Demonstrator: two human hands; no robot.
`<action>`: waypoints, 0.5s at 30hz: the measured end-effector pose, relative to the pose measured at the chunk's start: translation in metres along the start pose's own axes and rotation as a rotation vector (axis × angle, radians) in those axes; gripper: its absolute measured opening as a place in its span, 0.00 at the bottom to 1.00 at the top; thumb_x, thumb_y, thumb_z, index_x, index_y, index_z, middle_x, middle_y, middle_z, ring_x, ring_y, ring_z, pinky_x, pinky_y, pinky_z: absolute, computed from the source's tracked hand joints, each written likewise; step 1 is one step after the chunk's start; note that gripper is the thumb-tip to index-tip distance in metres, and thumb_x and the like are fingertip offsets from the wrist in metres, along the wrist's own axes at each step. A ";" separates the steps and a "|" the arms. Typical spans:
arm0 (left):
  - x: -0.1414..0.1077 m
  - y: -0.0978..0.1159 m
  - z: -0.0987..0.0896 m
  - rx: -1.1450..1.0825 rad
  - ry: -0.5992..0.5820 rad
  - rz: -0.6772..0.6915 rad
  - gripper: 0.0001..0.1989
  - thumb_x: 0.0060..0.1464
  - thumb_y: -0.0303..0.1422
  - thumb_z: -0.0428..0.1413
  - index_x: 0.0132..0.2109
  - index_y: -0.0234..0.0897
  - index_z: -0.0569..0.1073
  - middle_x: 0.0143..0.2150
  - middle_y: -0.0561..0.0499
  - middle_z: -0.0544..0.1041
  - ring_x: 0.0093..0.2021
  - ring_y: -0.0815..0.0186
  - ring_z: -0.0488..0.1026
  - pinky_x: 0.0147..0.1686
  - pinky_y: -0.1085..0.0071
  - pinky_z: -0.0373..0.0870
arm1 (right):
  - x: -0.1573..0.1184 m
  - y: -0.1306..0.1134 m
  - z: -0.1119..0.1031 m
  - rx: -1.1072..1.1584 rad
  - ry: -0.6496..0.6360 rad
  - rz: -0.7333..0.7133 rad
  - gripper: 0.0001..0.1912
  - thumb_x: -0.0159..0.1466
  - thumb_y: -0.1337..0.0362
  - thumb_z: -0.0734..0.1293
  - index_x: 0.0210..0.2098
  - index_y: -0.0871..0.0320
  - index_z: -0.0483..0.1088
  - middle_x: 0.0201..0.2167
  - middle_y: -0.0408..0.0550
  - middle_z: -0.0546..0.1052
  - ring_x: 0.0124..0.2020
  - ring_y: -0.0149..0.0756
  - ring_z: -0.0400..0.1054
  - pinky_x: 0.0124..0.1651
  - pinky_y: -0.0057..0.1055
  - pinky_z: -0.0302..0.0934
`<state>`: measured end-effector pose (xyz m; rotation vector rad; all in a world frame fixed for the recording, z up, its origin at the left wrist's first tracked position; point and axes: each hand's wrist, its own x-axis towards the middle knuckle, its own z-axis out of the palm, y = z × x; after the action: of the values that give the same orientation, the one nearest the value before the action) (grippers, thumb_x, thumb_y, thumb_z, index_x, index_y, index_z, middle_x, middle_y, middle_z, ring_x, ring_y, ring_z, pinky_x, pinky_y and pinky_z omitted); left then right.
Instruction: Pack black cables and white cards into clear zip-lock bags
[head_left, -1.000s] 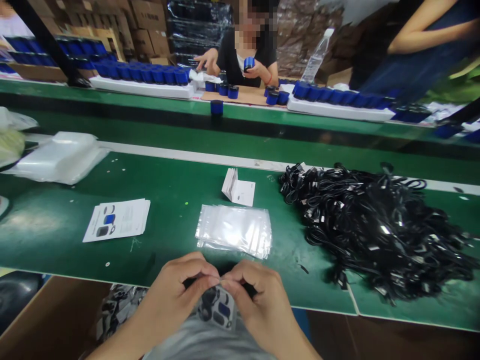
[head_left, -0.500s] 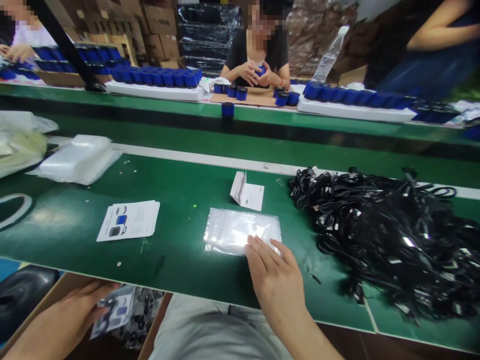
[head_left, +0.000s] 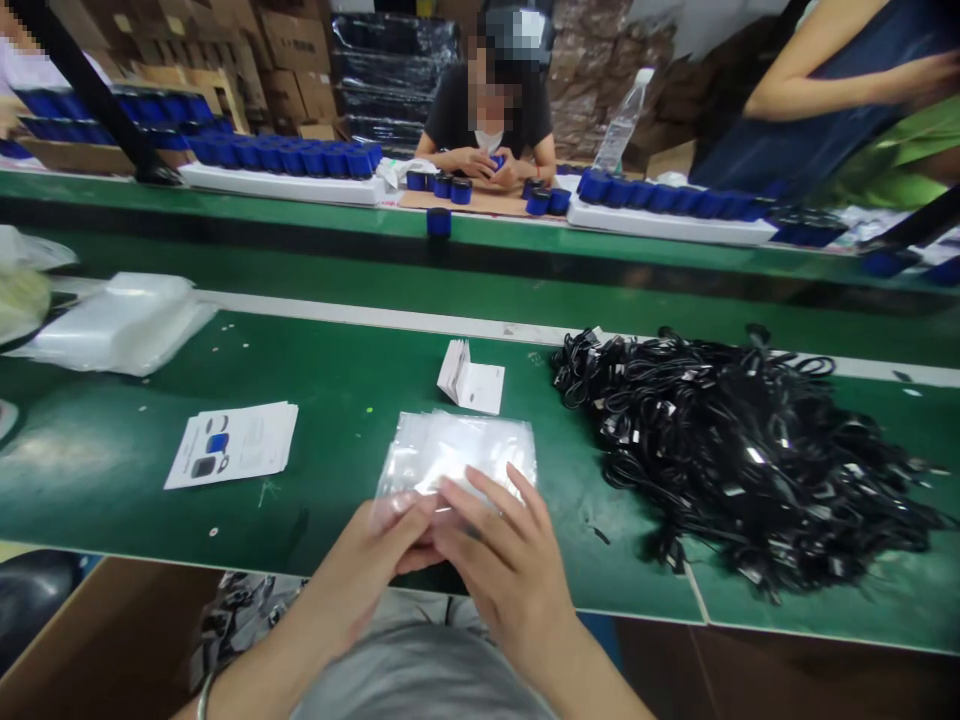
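Note:
Clear plastic bags [head_left: 472,440] lie in a small stack on the green table in front of me. My left hand [head_left: 367,560] has its thumb and fingers closed on the near left edge of a bag, which lifts a little there. My right hand [head_left: 506,560] is beside it, fingers stretched and spread over the near part of the bags, its inner side close to the left fingertips. Whether the right thumb grips the film is hidden. Just behind the bags stands a folded white leaflet [head_left: 480,385], half open.
Printed cards [head_left: 232,445] lie in a stack at left, with a pile of plastic bags [head_left: 120,320] behind. Bundled black cables [head_left: 735,460] cover the right side. Below the table edge is a cardboard box [head_left: 105,640] of packed items. A co-worker [head_left: 487,120] handles blue items opposite.
My left hand has come up from the box, without the small packet it held there, to the bag's edge. My right hand has moved slightly left with fingers spread wider. The view shifted.

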<state>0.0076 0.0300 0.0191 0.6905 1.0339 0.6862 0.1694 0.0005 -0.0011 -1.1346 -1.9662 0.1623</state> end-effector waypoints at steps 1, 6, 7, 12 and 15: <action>0.000 0.000 -0.001 0.003 0.050 0.013 0.19 0.51 0.44 0.60 0.44 0.34 0.78 0.39 0.45 0.82 0.42 0.59 0.78 0.45 0.66 0.74 | -0.002 -0.001 -0.004 0.051 0.059 0.118 0.11 0.66 0.69 0.60 0.47 0.54 0.67 0.55 0.50 0.70 0.57 0.42 0.62 0.60 0.45 0.51; -0.012 -0.006 -0.007 0.096 0.250 0.010 0.21 0.46 0.46 0.62 0.41 0.34 0.79 0.32 0.48 0.83 0.35 0.63 0.80 0.39 0.72 0.77 | 0.001 -0.004 -0.013 0.597 -0.061 0.829 0.21 0.63 0.57 0.62 0.54 0.58 0.62 0.46 0.56 0.75 0.39 0.40 0.72 0.40 0.37 0.66; -0.014 -0.007 -0.007 0.117 0.275 0.023 0.21 0.46 0.46 0.62 0.41 0.34 0.79 0.32 0.48 0.83 0.35 0.63 0.80 0.38 0.72 0.77 | 0.003 -0.006 -0.012 0.702 -0.164 0.887 0.20 0.62 0.57 0.63 0.51 0.59 0.65 0.40 0.54 0.77 0.34 0.39 0.72 0.36 0.35 0.66; -0.018 -0.016 -0.021 0.286 0.352 0.213 0.21 0.53 0.45 0.57 0.48 0.37 0.74 0.42 0.47 0.81 0.41 0.60 0.79 0.43 0.67 0.77 | 0.009 -0.013 -0.004 0.714 -0.306 0.885 0.12 0.61 0.60 0.62 0.27 0.60 0.71 0.23 0.48 0.75 0.26 0.35 0.69 0.31 0.29 0.61; -0.027 -0.018 -0.037 0.565 0.642 0.612 0.26 0.52 0.39 0.59 0.57 0.44 0.65 0.56 0.49 0.72 0.52 0.59 0.72 0.52 0.65 0.70 | 0.006 -0.013 -0.002 0.621 -0.280 0.872 0.13 0.61 0.60 0.62 0.23 0.60 0.69 0.21 0.46 0.74 0.23 0.32 0.66 0.28 0.27 0.58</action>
<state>-0.0322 0.0054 0.0065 1.3599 1.6589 1.2090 0.1608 -0.0026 0.0102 -1.4889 -1.3320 1.3420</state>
